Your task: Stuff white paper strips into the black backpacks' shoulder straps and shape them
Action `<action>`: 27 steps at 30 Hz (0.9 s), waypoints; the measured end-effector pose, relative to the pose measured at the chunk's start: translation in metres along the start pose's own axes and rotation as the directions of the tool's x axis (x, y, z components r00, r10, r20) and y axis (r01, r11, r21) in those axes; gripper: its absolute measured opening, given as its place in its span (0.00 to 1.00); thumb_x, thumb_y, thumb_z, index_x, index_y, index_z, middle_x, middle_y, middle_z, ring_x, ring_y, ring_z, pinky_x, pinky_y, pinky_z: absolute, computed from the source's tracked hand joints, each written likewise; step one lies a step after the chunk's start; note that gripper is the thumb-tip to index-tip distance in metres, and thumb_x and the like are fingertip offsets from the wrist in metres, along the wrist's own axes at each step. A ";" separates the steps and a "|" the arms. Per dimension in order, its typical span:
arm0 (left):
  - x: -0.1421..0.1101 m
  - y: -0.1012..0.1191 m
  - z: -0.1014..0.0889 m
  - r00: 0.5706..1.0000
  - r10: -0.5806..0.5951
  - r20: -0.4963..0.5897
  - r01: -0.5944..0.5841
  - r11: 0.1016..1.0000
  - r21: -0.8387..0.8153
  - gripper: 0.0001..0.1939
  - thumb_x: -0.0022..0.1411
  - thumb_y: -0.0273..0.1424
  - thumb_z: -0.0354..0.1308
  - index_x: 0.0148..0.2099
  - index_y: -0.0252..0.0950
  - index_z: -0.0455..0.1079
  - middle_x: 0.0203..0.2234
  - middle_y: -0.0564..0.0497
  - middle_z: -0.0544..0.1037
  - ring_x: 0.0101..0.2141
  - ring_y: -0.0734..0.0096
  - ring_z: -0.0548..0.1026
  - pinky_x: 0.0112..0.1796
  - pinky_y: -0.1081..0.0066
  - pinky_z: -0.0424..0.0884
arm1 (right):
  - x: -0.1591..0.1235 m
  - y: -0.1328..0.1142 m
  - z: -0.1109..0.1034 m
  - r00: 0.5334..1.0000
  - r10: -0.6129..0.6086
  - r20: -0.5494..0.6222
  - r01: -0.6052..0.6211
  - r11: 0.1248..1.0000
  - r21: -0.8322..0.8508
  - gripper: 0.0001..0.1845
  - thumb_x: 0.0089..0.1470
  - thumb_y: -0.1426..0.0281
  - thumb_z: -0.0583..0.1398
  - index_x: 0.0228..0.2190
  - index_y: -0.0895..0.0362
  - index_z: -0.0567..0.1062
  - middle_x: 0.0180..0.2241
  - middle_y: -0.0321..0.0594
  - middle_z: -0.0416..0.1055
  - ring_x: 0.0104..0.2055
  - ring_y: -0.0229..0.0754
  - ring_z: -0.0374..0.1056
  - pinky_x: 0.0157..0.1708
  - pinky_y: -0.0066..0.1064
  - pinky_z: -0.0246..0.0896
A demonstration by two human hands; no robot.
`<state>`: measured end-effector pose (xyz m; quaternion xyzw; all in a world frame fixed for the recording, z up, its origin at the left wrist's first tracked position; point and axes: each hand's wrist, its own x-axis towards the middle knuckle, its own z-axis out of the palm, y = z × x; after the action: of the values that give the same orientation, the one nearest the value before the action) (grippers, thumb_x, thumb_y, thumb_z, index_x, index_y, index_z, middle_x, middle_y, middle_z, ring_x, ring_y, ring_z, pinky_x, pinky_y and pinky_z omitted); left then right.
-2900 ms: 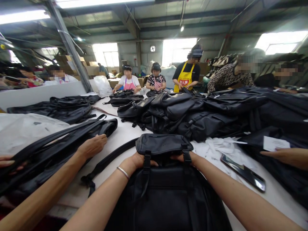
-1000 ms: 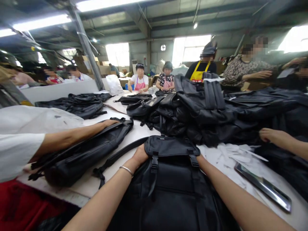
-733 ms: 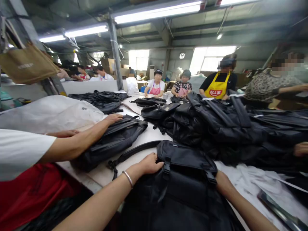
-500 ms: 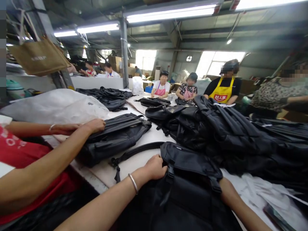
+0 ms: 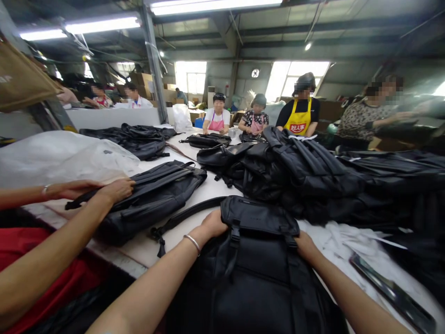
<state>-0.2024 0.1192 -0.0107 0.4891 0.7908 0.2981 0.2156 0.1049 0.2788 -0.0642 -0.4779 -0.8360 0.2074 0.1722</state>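
A black backpack (image 5: 257, 273) stands in front of me with its top flap (image 5: 259, 215) toward the far side and two buckled straps down its front. My left hand (image 5: 214, 223) grips the bag at the left edge of the flap, fingertips tucked out of sight. At the flap's right edge, my right hand (image 5: 306, 243) holds the other side; its fingers are mostly hidden behind the bag. A shoulder strap (image 5: 194, 208) curves out to the left over the white table (image 5: 142, 253).
On my left, a co-worker's hands (image 5: 116, 189) rest on another black backpack (image 5: 163, 190). A large pile of black bags (image 5: 313, 181) lies beyond mine. White strips (image 5: 342, 236) and a dark phone-like object (image 5: 392, 290) are at right. Several people stand behind the table.
The view has swung to the right. The flap, lifted with a dark gap under it before, now lies down against the front of my backpack. Both hands still hold its sides.
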 end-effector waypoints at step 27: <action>-0.156 0.059 -0.057 0.949 0.233 0.214 -0.241 0.970 0.013 0.12 0.61 0.40 0.55 0.35 0.39 0.75 0.29 0.53 0.79 0.33 0.67 0.76 0.34 0.73 0.68 | -0.181 -0.182 0.008 0.493 -0.794 0.354 0.844 0.535 0.024 0.07 0.50 0.65 0.62 0.30 0.56 0.76 0.34 0.42 0.77 0.47 0.48 0.68 0.53 0.42 0.57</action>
<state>-0.1334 -0.0165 0.0787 0.6136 0.7047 0.2526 0.2513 0.0558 0.0367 0.0055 0.0074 -0.9911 0.1106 0.0738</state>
